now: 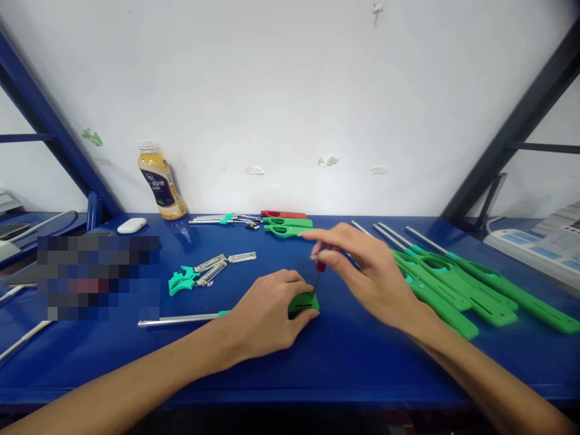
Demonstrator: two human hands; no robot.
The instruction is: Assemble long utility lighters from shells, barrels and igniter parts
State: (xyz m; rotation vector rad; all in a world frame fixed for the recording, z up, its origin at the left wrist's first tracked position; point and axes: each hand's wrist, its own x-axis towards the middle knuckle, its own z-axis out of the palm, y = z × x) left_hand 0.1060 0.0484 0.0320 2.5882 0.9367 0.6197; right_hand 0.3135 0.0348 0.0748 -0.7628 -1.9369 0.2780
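Note:
My left hand is closed around the green handle of a long-necked lighter, which lies on the blue table. Its metal tube points left, past my wrist; my fingers cover the middle of it. In my right hand is a small screwdriver with a dark red and blue handle, pinched between thumb and fingers. The screwdriver stands nearly upright, its tip at the right end of the green handle. Whether the tip sits in a screw is too small to tell.
Several green lighters lie at the right. Clear fuel tanks and turquoise triggers lie left of centre. Farther back are metal tubes, red and green handle shells, a yellow bottle and a white case.

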